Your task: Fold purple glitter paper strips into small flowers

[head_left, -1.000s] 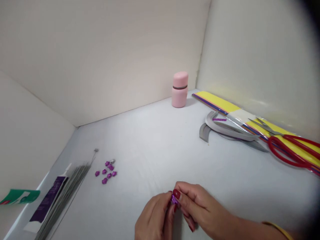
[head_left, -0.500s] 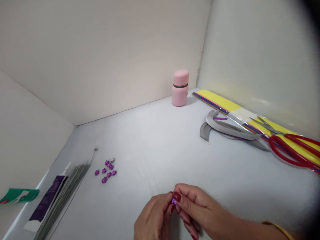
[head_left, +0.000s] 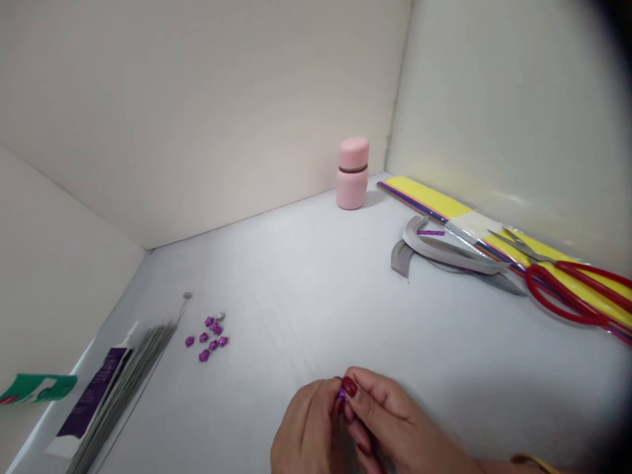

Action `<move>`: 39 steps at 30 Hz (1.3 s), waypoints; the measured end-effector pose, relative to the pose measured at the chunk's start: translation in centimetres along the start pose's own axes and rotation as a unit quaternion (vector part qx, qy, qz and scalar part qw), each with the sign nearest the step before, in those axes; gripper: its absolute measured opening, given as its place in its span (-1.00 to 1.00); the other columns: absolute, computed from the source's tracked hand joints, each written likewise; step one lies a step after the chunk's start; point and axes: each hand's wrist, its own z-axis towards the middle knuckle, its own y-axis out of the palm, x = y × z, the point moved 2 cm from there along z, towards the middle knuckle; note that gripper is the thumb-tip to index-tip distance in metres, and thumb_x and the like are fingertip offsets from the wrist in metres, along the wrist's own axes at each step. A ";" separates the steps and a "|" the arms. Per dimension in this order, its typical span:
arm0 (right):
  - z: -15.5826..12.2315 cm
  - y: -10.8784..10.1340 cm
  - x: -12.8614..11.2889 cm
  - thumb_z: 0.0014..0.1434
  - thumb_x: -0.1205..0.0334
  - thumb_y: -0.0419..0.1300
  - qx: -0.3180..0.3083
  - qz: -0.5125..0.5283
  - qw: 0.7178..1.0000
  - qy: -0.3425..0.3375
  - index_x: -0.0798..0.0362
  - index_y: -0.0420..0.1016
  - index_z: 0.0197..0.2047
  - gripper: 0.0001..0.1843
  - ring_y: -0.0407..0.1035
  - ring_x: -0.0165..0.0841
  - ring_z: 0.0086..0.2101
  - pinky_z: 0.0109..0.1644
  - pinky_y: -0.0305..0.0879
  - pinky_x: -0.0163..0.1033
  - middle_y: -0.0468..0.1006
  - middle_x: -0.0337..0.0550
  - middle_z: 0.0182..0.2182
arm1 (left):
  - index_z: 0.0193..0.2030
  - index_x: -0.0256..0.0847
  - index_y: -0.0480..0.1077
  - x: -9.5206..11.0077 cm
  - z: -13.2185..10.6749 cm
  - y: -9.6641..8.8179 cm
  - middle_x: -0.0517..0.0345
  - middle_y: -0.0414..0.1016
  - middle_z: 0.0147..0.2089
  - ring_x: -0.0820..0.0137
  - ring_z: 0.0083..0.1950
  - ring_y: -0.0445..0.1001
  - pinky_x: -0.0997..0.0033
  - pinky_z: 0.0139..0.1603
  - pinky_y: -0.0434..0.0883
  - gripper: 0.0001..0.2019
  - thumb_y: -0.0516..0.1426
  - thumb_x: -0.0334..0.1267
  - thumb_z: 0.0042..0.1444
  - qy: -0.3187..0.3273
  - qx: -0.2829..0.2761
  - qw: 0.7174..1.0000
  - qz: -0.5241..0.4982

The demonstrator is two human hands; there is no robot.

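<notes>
Low in the middle of the view, my left hand (head_left: 309,431) and my right hand (head_left: 390,424) meet fingertip to fingertip. Both pinch a tiny shiny purple piece (head_left: 342,394), mostly hidden by the fingers. To the left on the white table (head_left: 306,289) lie several small purple folded pieces (head_left: 207,337), well apart from my hands.
A pink jar (head_left: 352,174) stands in the back corner. Red-handled scissors (head_left: 567,289) lie on a yellow strip pack (head_left: 444,203) at the right, beside curled grey paper strips (head_left: 439,250). A bundle of thin wires (head_left: 123,388) and a purple-labelled tube (head_left: 91,398) lie at the front left. Walls enclose three sides.
My fingers have closed tighter round the purple piece, so less of it shows. The hands stay in nearly the same place. The view shifted slightly.
</notes>
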 end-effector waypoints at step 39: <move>0.6 -1.0 -1.9 0.11 -0.14 0.07 0.007 -0.101 0.995 -0.008 0.09 0.22 -0.48 -0.57 0.11 -0.60 -0.73 -0.65 -0.05 -0.46 0.23 -0.43 -0.72 | -0.15 -0.15 0.42 -2.4 0.1 -1.1 0.13 0.55 -0.31 0.42 -0.32 0.49 0.52 -0.27 0.41 -0.80 0.09 -0.42 0.10 -0.041 -0.106 0.990 -0.078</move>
